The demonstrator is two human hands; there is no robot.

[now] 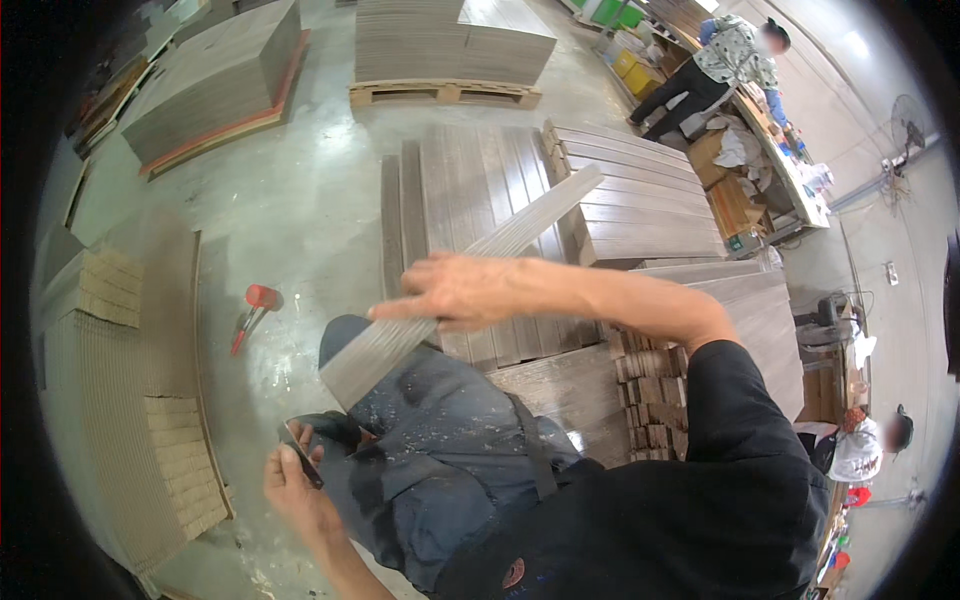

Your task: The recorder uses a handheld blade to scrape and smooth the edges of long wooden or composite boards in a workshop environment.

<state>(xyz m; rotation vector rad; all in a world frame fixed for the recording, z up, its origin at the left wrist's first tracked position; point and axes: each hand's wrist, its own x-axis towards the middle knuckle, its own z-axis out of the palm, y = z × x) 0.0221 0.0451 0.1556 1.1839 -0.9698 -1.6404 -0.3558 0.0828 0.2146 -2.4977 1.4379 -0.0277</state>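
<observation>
A long, narrow grey wood-grain plank [535, 220] slants across my lap, its near end over my knee and its far end over the stacked boards. My right hand [455, 290] is closed over the plank near its lower part, slightly smeared by motion, with the index finger stretched along it. Low on the left, beside my leg, my left hand [295, 475] grips a small dark flat tool [303, 455] between thumb and fingers. What kind of tool it is cannot be made out. Pale dust specks my dark trousers.
A red-headed mallet [261, 297] rests on the floor at left. Stacked grey boards [640, 190] lie ahead and right, with short wood pieces [650, 390] beside me. Tall board stacks [160, 340] stand left. Farther off are a loaded pallet [445, 93] and a person [735, 55] at a workbench.
</observation>
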